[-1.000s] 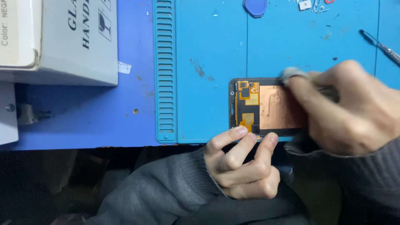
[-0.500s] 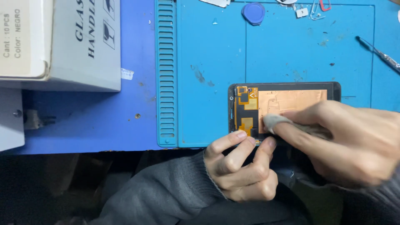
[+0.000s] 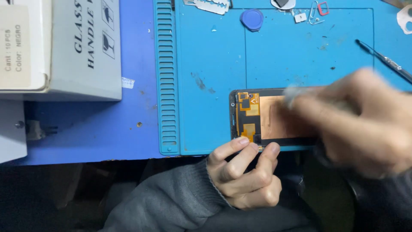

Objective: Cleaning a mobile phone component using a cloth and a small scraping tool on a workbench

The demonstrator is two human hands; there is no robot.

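A phone screen panel (image 3: 274, 118) lies face down on the blue work mat (image 3: 214, 64), showing a copper back plate and orange flex circuits at its left end. My left hand (image 3: 244, 174) rests at the mat's near edge, fingertips pressing the panel's lower rim. My right hand (image 3: 360, 120) is blurred with motion over the right half of the panel. It pinches a small pale wad, likely a cloth or wipe (image 3: 296, 92), against the upper part of the copper plate.
A white cardboard box (image 3: 60, 47) stands at the back left on the blue table. At the mat's far edge lie a razor blade (image 3: 208, 5), a round blue pick (image 3: 252, 19) and small parts. A thin metal tool (image 3: 384, 60) lies at the right.
My right hand with the wad has moved from the panel's lower left up to its upper middle, a wiping stroke. My left hand stays pressed on the lower rim.
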